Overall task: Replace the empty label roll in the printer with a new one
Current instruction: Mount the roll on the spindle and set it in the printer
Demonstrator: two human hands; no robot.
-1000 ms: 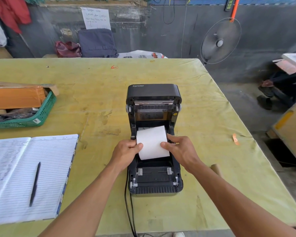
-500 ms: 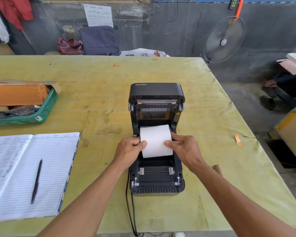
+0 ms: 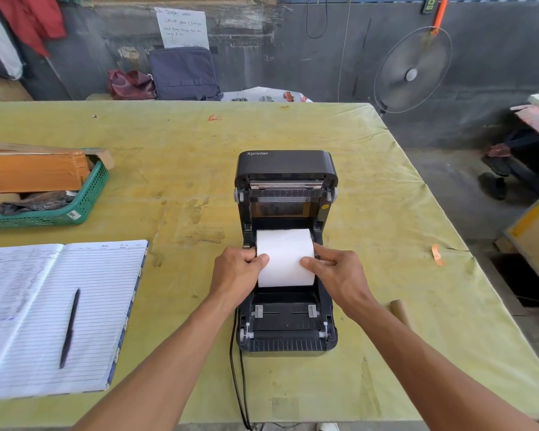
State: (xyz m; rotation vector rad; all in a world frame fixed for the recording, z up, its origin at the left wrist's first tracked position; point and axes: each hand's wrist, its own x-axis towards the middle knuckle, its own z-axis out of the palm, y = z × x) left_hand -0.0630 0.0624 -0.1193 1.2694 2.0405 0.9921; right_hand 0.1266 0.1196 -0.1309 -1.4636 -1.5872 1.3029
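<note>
Label roll (image 3: 285,258) at centre frame: on the tabletop (image 3: 175,169), inside the open printer (image 3: 287,329) bay. Pinched at both ends by left hand (image 3: 235,275) and right hand (image 3: 336,275), fingers curled, probably to seat it squarely. Spent tube (image 3: 400,309) lower right.

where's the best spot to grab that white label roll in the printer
By its two flat ends, one hand from each side. The label roll lies with its axis across the open printer, so the ends face left and right; the left hand and right hand grip it there.
</note>
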